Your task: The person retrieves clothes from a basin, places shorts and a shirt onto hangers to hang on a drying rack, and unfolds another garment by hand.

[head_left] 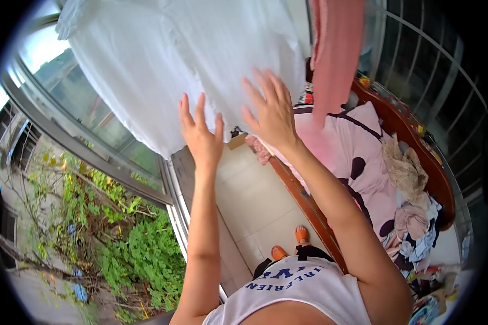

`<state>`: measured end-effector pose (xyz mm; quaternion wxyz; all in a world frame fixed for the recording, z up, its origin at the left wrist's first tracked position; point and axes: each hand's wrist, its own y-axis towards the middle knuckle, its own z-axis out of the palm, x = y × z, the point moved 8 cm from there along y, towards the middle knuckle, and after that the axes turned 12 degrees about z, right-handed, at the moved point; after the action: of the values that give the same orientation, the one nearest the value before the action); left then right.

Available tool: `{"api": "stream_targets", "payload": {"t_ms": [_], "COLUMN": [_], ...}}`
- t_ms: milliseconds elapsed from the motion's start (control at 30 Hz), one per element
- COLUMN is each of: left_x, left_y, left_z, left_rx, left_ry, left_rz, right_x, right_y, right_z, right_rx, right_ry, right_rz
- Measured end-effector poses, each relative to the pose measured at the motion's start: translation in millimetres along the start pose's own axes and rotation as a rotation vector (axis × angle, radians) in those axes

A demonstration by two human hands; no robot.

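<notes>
A large white cloth, which looks like a shirt with a seam down its middle, hangs in front of me across the upper view. My left hand is raised at its lower part, fingers stretched and apart, holding nothing. To the right, my right hand is up before the same cloth with its fingers spread and slightly blurred; nothing is in it. Whether any fingertip touches the cloth I cannot tell. The cloth's top lies outside the view.
A pink towel hangs to the right. Below it stands a wooden bed with pink bedding and heaped clothes. Along the left runs a window frame, with green plants outside. My feet in orange footwear stand on the tiled floor.
</notes>
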<state>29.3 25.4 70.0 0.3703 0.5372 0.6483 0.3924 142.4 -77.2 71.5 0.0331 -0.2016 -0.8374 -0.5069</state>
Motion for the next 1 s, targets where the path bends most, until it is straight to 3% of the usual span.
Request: {"api": "stream_targets", "payload": {"t_ms": [67,167,200,233,267,300,367,433,500,633,700,733,833,900,933,967,1000], "left_x": [23.1,10.8,0.7,-12.5,-25.7,-35.9,-86.3,-151.3,-230.3,-404.0,-495.8,-545.4,-665.1,-735.0,-763.5,-785.4,-805.4], "left_y": [-13.7,-70.1,-108.2,-146.1,-181.4,-220.2,-256.3,-276.8,-279.1,-287.2,-296.9,-298.8,-336.6,-374.5,-375.8,-384.8,-397.1], "left_z": [27.1,57.9,78.2,89.1,100.3,114.1,125.4,133.2,151.0,161.4,158.0,147.2,118.1,97.3,69.6,51.1,41.2], "left_rx": [0.073,0.330,0.342,0.445,0.574,0.661,0.809,0.909,1.020,1.145,1.200,1.174,1.368,1.399,1.369,1.490,1.476], "left_ry": [-0.088,-0.301,-0.381,-0.426,-0.533,-0.611,-0.706,-0.833,-0.968,-1.182,-1.317,-1.425,-1.549,-1.662,-1.704,-1.754,-1.771], "left_rz": [-0.076,-0.159,-0.117,-0.103,-0.298,-0.446,-0.497,-0.446,-0.315,0.050,0.091,0.176,0.253,0.329,0.450,0.378,0.458], "right_x": [-14.4,-72.9,-62.6,-69.7,-76.8,-62.7,-68.2,-78.3,-103.7,-144.0,-157.9,-157.3,-159.1,-151.5,-148.0,-142.4,-132.2], "right_y": [8.8,-99.4,-142.5,-183.8,-235.7,-256.6,-305.5,-342.9,-377.4,-456.9,-504.6,-523.7,-585.5,-610.9,-629.6,-648.2,-659.8], "right_z": [-1.9,118.2,84.5,104.0,117.0,78.1,37.2,-18.6,-83.9,-234.3,-306.5,-348.3,-434.2,-501.0,-525.0,-544.1,-564.7], "right_rx": [-0.101,0.500,0.152,0.545,0.927,1.114,0.870,0.899,0.871,0.481,0.301,0.155,0.063,-0.153,-0.204,-0.255,-0.345], "right_ry": [-0.072,-0.170,-0.279,-0.240,-0.222,-0.063,0.149,0.192,0.179,0.069,0.052,0.088,-0.088,-0.105,-0.183,-0.255,-0.277], "right_rz": [0.096,0.277,0.078,0.167,0.286,0.418,0.555,0.720,0.886,1.187,1.316,1.386,1.485,1.528,1.592,1.657,1.705]}}
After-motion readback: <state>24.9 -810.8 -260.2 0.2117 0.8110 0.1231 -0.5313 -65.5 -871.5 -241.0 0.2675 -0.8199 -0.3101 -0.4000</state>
